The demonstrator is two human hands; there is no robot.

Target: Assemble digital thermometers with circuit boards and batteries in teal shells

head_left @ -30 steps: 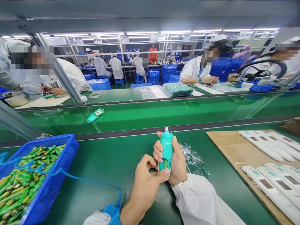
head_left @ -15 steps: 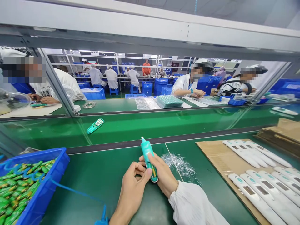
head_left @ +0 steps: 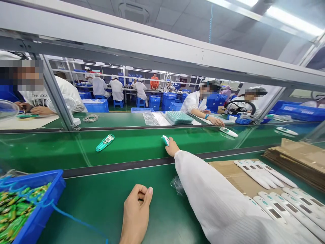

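Note:
My right hand (head_left: 172,148) reaches far forward over the black divider onto the green conveyor belt (head_left: 142,142), its fingers closed on the teal and white device (head_left: 165,140), whose tip touches the belt. The white sleeve covers most of that arm. My left hand (head_left: 137,210) rests on the near green table with its fingers curled in a loose fist, and nothing shows in it. Another teal device (head_left: 105,142) lies on the belt to the left.
A blue bin (head_left: 35,206) of green batteries stands at the near left. White thermometer-like devices (head_left: 259,169) lie in rows on cardboard (head_left: 223,167) at the right, beside stacked cardboard (head_left: 294,159). Crumpled clear plastic (head_left: 177,185) lies by my sleeve. Other workers sit across the belt.
My right hand has carried the teal device away from my left hand and forward onto the belt. My left hand let go and stayed on the table. The view has tilted upward.

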